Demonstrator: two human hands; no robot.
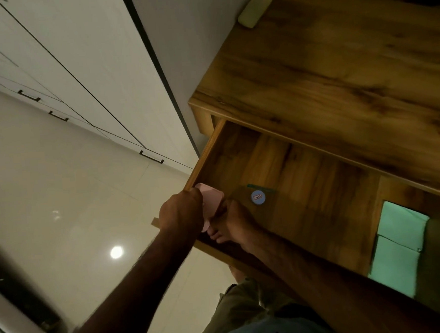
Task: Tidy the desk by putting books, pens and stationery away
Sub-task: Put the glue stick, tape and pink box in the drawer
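At drawer (206, 155) corner, pink case (211, 195) front-to-back

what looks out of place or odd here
Nothing looks spilled or damaged. One stray: a pale block lies at the desk's far corner by the wall, not yet put away. The drawer stands open, with the left hand and right hand holding a pink box at its front left corner.

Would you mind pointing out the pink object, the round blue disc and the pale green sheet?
pink object (212, 194): head view, its visible top face.
round blue disc (257, 197): head view, its labelled centre.
pale green sheet (400, 222): head view, its upper half.
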